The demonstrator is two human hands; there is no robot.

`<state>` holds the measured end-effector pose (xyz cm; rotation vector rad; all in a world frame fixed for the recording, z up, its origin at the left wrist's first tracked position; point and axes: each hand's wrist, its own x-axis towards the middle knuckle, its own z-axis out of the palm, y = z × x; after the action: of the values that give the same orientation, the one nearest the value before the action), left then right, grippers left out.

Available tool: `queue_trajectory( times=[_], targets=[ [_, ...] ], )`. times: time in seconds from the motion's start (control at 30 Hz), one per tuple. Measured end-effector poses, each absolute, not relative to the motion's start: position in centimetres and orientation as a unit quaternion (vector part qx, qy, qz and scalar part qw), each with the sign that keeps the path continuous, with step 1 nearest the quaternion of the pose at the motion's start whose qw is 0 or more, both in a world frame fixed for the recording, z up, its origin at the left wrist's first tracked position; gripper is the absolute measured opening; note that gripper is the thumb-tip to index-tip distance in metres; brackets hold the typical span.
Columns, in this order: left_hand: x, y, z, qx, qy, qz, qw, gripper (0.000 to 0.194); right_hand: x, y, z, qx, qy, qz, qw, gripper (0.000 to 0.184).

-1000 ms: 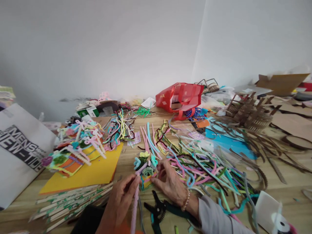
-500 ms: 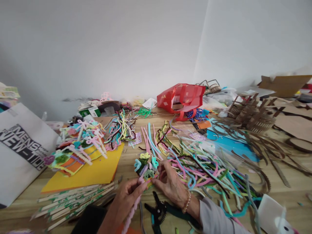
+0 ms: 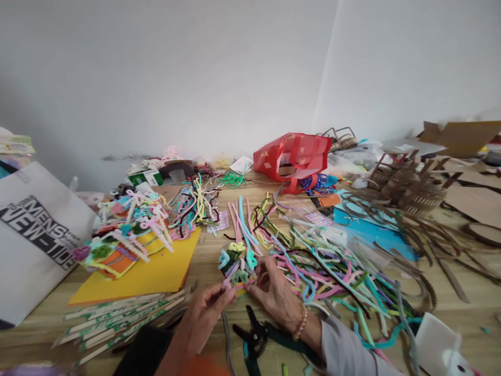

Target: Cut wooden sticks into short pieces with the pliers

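A small cluster of pipe-cleaner flowers [image 3: 237, 263], with yellow, turquoise, green and lilac loops, is held between my two hands over the table. My left hand [image 3: 207, 308] is closed, thumb and fingertips pinching a pink pipe cleaner [image 3: 227, 283] at the cluster's lower left. On the right side, my right hand [image 3: 276, 292], with a beaded bracelet at the wrist, pinches the cluster's lower edge, where a yellow and pink strip shows. Just below lies a pair of black pliers-like cutters [image 3: 254, 334], jaws apart.
Loose pipe cleaners [image 3: 332, 266] spread to the right. Finished-looking pipe-cleaner pieces [image 3: 129, 230] lie on yellow sheets [image 3: 156, 284] at left, above wrapped sticks [image 3: 129, 318]. Farther off are a red bag [image 3: 274, 156], small woven baskets [image 3: 415, 188] and a white paper bag [image 3: 43, 235].
The long pink twisted pipe cleaner that trailed down beneath my left hand is now mostly out of sight. Both hands keep nearly the same place and grip; the view has shifted slightly.
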<state>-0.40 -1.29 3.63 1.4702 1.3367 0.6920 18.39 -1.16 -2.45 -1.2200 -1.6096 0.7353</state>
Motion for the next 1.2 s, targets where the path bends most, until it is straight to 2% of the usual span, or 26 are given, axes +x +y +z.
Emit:
queue_trajectory(
  times=[0.3, 0.8, 0.93, 1.03, 1.2],
  targets=[
    [-0.4, -0.9, 3.7, 0.594, 0.521, 0.330, 0.517, 0.038, 18.5, -1.4, -1.8, -0.497, -0.660, 0.302, 0.475, 0.017],
    [0.1, -1.7, 3.9, 0.494, 0.526, 0.397, 0.567, 0.043, 18.4, -1.5, -1.6, -0.499, -0.665, 0.289, 0.473, 0.016],
    [0.1, -1.8, 3.8, 0.474, 0.500, 0.412, 0.597, 0.040, 18.5, -1.9, -1.4, -0.505, -0.661, 0.254, 0.494, 0.019],
    [0.2, -1.8, 3.7, 0.465, 0.479, 0.411, 0.621, 0.036, 18.5, -2.6, -1.1, -0.489, -0.668, 0.215, 0.518, 0.013],
    [0.3, -1.9, 3.7, 0.459, 0.477, 0.427, 0.616, 0.027, 18.2, -3.6, -0.2, -0.391, -0.767, 0.247, 0.445, 0.009]
  ],
)
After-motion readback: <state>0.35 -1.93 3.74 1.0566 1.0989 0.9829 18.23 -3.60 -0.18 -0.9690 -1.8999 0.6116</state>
